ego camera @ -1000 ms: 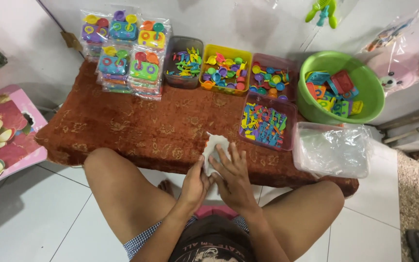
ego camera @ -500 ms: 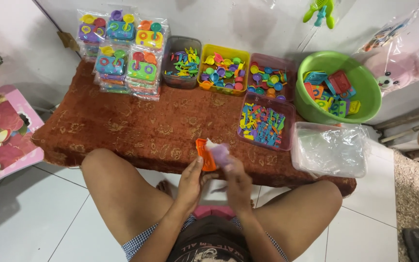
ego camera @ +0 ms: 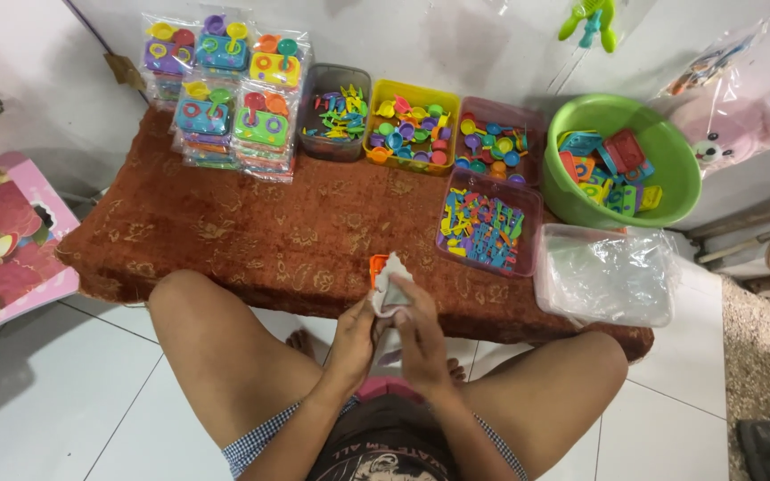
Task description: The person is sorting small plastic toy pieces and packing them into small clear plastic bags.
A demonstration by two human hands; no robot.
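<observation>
A person sat with bare knees apart before a low table draped in a rust-brown patterned cloth. Both hands met just in front of the body at the table's near edge. The left hand and the right hand were closed from either side around a small clear plastic bag, its crumpled top poking up above the fingers. An orange toy piece showed at the bag's left side; whether it sat inside the bag or just behind it could not be told.

To the right of the hands lay a clear tub of colourful plastic letters, and beside that a box holding a stack of empty clear bags. Along the back stood a grey tray of small toys, a yellow tray of toy cups, a pink tray of toy spoons and a green bowl of larger toy pieces. Finished packets of toys were stacked at the back left.

The bag looked thin and slippery, held right at the table's edge; a loose grip could probably let the orange piece drop to the tiled floor between the knees.
</observation>
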